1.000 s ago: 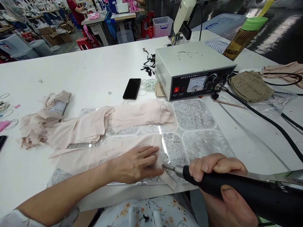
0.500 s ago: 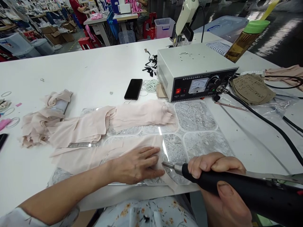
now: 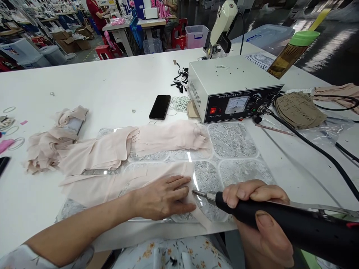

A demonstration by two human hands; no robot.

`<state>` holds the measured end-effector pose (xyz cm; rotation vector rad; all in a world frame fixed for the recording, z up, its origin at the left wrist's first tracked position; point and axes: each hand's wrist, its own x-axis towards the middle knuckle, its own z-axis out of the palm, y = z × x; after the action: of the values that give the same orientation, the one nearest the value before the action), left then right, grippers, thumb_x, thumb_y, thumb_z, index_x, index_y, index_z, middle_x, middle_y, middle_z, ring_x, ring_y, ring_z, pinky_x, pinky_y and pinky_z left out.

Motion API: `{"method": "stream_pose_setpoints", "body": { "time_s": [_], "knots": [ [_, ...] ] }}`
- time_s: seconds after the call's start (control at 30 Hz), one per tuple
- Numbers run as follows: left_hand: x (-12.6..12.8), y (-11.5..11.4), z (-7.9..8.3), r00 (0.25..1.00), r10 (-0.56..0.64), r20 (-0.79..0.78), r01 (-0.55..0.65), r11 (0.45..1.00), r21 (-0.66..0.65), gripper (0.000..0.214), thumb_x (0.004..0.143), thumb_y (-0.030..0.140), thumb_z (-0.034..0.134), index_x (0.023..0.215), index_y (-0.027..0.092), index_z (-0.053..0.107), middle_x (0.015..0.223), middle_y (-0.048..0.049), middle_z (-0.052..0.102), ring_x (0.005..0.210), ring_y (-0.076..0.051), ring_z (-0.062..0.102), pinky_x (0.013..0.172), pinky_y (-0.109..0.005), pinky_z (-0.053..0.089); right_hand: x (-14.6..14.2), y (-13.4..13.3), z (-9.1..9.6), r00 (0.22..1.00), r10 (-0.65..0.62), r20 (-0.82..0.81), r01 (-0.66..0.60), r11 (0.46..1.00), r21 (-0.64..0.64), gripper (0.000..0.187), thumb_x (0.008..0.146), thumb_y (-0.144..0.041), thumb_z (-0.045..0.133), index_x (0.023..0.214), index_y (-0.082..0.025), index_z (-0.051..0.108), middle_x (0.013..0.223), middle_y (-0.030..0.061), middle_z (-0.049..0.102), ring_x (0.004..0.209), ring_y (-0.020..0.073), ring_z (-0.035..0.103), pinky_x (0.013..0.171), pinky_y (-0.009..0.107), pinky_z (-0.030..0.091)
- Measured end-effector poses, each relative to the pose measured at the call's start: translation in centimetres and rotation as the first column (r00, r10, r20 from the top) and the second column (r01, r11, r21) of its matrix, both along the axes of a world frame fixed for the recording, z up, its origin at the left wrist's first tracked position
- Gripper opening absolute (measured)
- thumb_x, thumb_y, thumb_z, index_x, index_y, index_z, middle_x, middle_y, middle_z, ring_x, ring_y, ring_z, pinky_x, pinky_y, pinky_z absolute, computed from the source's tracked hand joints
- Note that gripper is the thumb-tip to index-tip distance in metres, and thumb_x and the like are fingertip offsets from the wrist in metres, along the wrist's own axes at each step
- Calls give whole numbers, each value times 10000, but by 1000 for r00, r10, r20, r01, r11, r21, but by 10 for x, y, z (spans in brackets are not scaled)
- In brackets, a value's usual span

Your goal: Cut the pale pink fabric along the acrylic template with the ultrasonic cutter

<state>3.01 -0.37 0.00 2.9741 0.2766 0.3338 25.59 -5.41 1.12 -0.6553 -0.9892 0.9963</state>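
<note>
My left hand [image 3: 165, 198] lies flat with fingers stretched out, pressing a pale pink fabric piece [image 3: 106, 186] onto the patterned clear mat [image 3: 238, 173]. My right hand [image 3: 260, 213] is wrapped round a black handheld ultrasonic welding tool [image 3: 283, 224]. Its thin metal tip meets the fabric's right edge, just beyond my left fingertips; whether it touches I cannot tell. Further up the mat lies a stack of pale pink fabric strips [image 3: 171, 137]. A crumpled fabric bundle [image 3: 49, 145] sits to the left.
A grey control box [image 3: 235, 87] stands at the back, its black cable [image 3: 314, 140] running down the right side. Nearby are a phone [image 3: 159, 107], a coil of thin cord [image 3: 179, 104], a bottle [image 3: 291, 54] and brown card patterns [image 3: 301, 109]. Other people work in the background.
The camera view has shifted very slightly. Both hands, the tool and the fabric stay almost the same, with the tip still at the fabric's right edge.
</note>
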Motion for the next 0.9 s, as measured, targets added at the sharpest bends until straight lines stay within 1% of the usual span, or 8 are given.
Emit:
{"method": "stream_pose_setpoints", "body": {
  "time_s": [0.2,0.57,0.63,0.7,0.77,0.8,0.87,0.9],
  "knots": [
    [0,-1,-1,1000,2,-3,-2,1000,-3,244,975,197,502,1195,188,608,960,-89,610,1254,-313,512,1059,-439,434,-2,3,2,999,-25,-29,26,999,22,104,825,-235,585,925,-208,583,828,-6,534,618,121,583,598,343,527],
    [1,-1,0,1000,6,8,-6,1000,-18,240,970,192,508,1181,182,622,959,-98,623,1245,-323,523,1052,-446,441,0,8,-4,1000,-19,7,19,999,44,98,826,-204,578,923,-208,574,825,-1,545,625,131,586,601,353,528],
    [1,-1,2,1000,13,-7,-13,1000,-29,244,979,188,485,1181,179,623,970,-103,634,1261,-318,512,1063,-436,434,3,8,-5,999,-43,-5,43,999,32,105,817,-212,574,922,-207,581,824,-2,540,602,130,583,585,355,524],
    [-2,-2,5,1000,21,-12,-22,999,-44,259,993,189,449,1194,173,611,1064,-121,636,1296,-305,479,1089,-437,410,7,7,-6,995,-98,-32,98,995,6,120,793,-226,571,910,-204,586,820,-1,534,581,129,572,574,357,515],
    [-9,-4,7,998,66,2,-66,995,-69,280,1004,204,420,1232,166,578,1196,-139,603,1327,-290,440,1112,-445,386,12,7,-5,983,-177,-53,176,984,-9,142,753,-238,564,889,-201,586,804,1,526,558,129,548,561,360,501],
    [-14,-5,7,993,118,21,-116,990,-83,292,1006,204,410,1257,163,554,1236,-143,583,1324,-280,439,1109,-443,391,14,7,-5,973,-222,-55,222,975,-12,147,733,-241,555,871,-200,585,794,3,521,548,131,534,552,359,489],
    [-27,-11,8,957,286,57,-279,954,-109,314,1004,186,397,1297,157,504,1244,-146,571,1271,-260,481,1063,-420,442,20,6,-5,944,-327,-45,326,945,-31,132,717,-244,520,832,-207,574,774,5,496,532,134,493,533,354,453],
    [-33,-14,7,920,385,67,-376,919,-119,318,1001,178,393,1303,157,491,1221,-144,574,1219,-249,517,1022,-404,474,23,6,-7,923,-383,-40,382,923,-45,111,720,-244,497,804,-214,562,762,5,475,525,137,466,521,348,426]
  ]
}}
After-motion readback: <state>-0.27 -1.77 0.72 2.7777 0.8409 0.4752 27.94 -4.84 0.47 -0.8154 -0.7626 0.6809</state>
